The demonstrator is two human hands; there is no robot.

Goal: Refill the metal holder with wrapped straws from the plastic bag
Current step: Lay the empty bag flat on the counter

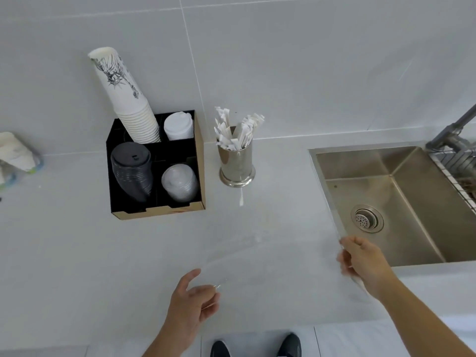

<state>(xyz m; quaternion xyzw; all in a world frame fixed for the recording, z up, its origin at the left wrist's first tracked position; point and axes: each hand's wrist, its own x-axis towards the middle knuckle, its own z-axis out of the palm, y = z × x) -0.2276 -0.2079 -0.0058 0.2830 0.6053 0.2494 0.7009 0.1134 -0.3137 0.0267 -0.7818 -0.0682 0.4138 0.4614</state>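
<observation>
A shiny metal holder [237, 163] stands on the counter by the wall, filled with several white wrapped straws [235, 131] that fan out of its top. A clear plastic bag [278, 264], nearly invisible and looking empty, stretches over the counter between my hands. My right hand [363, 261] pinches the bag's right edge beside the sink. My left hand [193, 297] hovers at the bag's left corner, fingers apart, fingertips at the plastic. One small white wrapped piece [241, 198] lies on the counter just in front of the holder.
A black and cardboard organiser [199, 161] left of the holder carries stacked paper cups [126, 99] and lids. A steel sink [396, 202] with a drain and a tap [453, 132] lies to the right. A crumpled packet [15, 153] sits far left.
</observation>
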